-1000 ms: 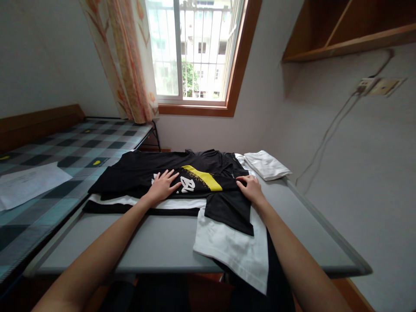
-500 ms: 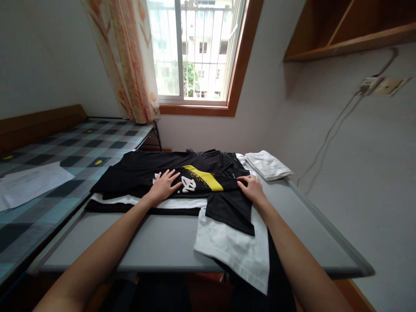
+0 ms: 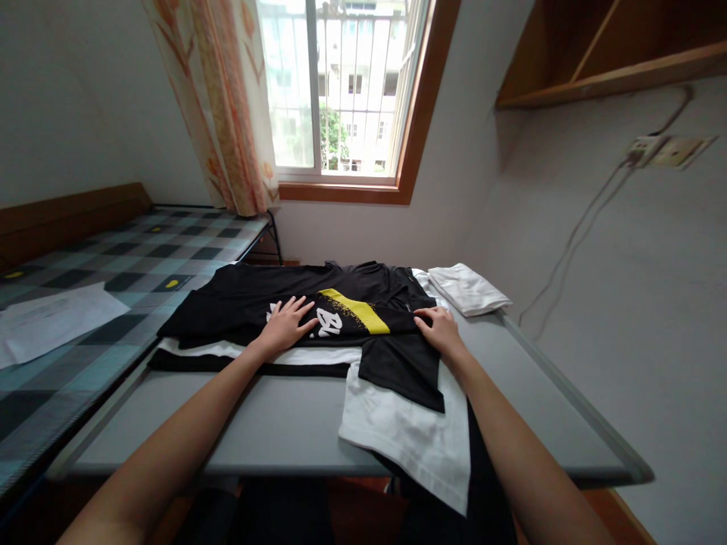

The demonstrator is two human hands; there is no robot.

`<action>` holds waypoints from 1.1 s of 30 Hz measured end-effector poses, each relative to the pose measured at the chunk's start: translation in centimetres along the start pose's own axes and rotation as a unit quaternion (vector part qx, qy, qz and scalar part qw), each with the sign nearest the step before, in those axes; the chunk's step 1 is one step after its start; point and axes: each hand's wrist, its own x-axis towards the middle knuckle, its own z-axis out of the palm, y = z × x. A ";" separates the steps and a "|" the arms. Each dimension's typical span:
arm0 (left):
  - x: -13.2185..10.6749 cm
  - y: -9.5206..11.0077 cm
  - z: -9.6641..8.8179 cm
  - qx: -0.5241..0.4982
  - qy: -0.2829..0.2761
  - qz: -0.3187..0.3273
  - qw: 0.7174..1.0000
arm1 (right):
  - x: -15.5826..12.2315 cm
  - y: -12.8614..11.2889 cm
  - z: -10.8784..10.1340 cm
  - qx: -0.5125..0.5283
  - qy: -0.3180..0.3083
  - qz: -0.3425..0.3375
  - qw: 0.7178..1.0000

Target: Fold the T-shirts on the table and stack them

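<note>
While hands (image 3: pixel 288 325) (image 3: pixel 440 331) touch shirt (image 3: pixel 355 310) | wall (image 3: pixel 613 303) apart | white garment (image 3: pixel 409 433) overhangs table edge (image 3: pixel 273 469)

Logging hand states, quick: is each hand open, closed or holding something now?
Left hand: open, flat on the black shirt.
Right hand: touching that shirt; whether its grip is closed cannot be told.

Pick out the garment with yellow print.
The black shirt on top, under the left hand; the white shirt and black fabric beneath and folded white cloth show no yellow.
</note>
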 end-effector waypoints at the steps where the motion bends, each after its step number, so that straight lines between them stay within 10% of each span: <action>1: 0.0 0.0 0.0 0.000 0.001 0.000 1.000 | 0.0 0.0 0.0 0.000 0.001 -0.001 1.000; 24: 0.0 -0.2 0.2 -0.004 0.008 0.007 1.000 | 0.0 0.2 0.0 0.027 0.021 -0.010 0.999; 33: -0.1 0.0 0.0 -0.004 0.010 0.006 1.000 | -0.1 -0.2 0.0 0.062 -0.009 -0.130 0.990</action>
